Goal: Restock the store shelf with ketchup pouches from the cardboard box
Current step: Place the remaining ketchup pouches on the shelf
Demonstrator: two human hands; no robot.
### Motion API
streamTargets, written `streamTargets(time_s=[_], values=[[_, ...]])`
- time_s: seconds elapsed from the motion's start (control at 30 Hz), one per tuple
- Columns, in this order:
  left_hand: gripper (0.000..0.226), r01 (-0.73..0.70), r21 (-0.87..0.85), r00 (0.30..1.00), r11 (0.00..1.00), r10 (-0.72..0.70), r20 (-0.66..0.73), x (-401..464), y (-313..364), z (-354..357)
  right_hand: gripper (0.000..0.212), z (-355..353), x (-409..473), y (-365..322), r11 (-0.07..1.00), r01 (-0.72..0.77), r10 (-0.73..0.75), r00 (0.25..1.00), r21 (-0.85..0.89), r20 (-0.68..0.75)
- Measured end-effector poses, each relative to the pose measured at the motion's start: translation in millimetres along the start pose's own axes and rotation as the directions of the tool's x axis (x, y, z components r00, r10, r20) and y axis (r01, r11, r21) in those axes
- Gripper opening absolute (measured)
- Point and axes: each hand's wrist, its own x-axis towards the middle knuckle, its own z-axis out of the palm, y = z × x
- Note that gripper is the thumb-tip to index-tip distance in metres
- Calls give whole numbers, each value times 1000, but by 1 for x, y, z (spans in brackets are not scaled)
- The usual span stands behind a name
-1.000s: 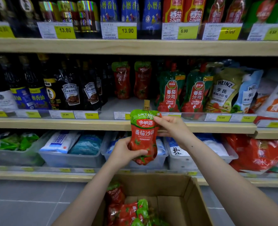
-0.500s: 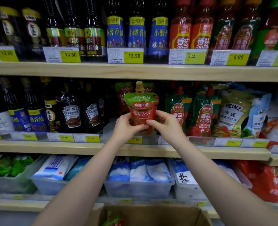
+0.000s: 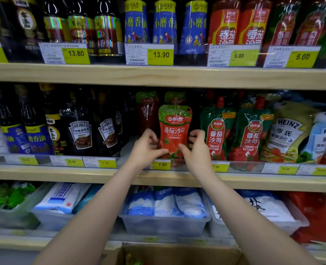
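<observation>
A red ketchup pouch [image 3: 174, 129] with a green top stands upright at the front of the middle shelf [image 3: 81, 175], behind the clear price rail. My left hand [image 3: 146, 148] grips its lower left edge and my right hand [image 3: 195, 148] grips its lower right edge. Two more pouches of the same kind [image 3: 147, 109] stand further back behind it. The cardboard box [image 3: 177, 254] shows only its top rim at the bottom edge, between my forearms.
Dark Heinz sauce pouches [image 3: 79, 134] stand left of the slot, green tomato ketchup pouches [image 3: 217, 134] right of it. Bottles fill the top shelf [image 3: 158, 75]. Clear bins of white bags [image 3: 164, 222] sit on the lower shelf. An open shelf gap [image 3: 127, 150] lies left of the held pouch.
Both hands carried the pouch up from above the box and forward onto the middle shelf. It now stands lower, behind the price rail. The view moved closer to the shelf.
</observation>
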Motion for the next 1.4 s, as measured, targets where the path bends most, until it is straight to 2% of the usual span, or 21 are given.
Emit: streamTargets(time_s=[0.1, 0.17, 0.23, 0.33, 0.47, 0.57, 0.73, 0.97, 1.03, 1.13, 1.2, 1.3, 1.4], values=[[26, -149, 186, 987, 971, 134, 88, -11, -6, -5, 23, -9, -14, 0, 970, 145, -125, 986, -196, 109], [12, -246, 291, 966, 925, 207, 157, -14, -4, -7, 12, -11, -17, 2, 918, 202, -143, 971, -342, 192], [3, -327, 395, 944, 858, 272, 189, -10, -5, -7, 28, -9, -16, 2, 890, 191, -103, 969, -414, 225], [17, -369, 588, 928, 720, 255, 271, -1, -2, -9, 41, -3, -7, -2, 880, 156, -48, 969, -449, 241], [36, -426, 705, 899, 567, 177, 401, 16, -2, -16, 44, 10, 9, 2, 879, 135, -32, 974, -458, 226], [55, -431, 739, 888, 519, 100, 448, 32, -1, -18, 42, 19, 22, 5, 878, 114, -14, 977, -466, 212], [45, -445, 759, 885, 475, 105, 454, 49, -4, -15, 41, 32, 36, 12, 876, 89, -4, 984, -473, 178], [56, -416, 733, 901, 538, 131, 415, 45, -7, -15, 49, 36, 34, 12, 877, 56, 34, 983, -477, 178], [53, -384, 704, 922, 598, 200, 333, 31, -5, -19, 48, 29, 21, 7, 897, 124, -41, 979, -424, 199], [45, -400, 654, 912, 642, 352, 213, -20, -10, -29, 42, 12, -15, 3, 894, 270, -170, 943, -358, 285], [37, -398, 619, 909, 677, 384, 164, -67, -24, -35, 37, 3, -49, 9, 879, 338, -218, 912, -336, 348], [35, -341, 570, 935, 747, 331, 126, -142, -55, -37, 37, 3, -99, 34, 859, 387, -226, 874, -335, 430], [36, -242, 553, 970, 797, 199, 138, -209, -92, -32, 37, 14, -141, 61, 892, 338, -131, 827, -299, 547]])
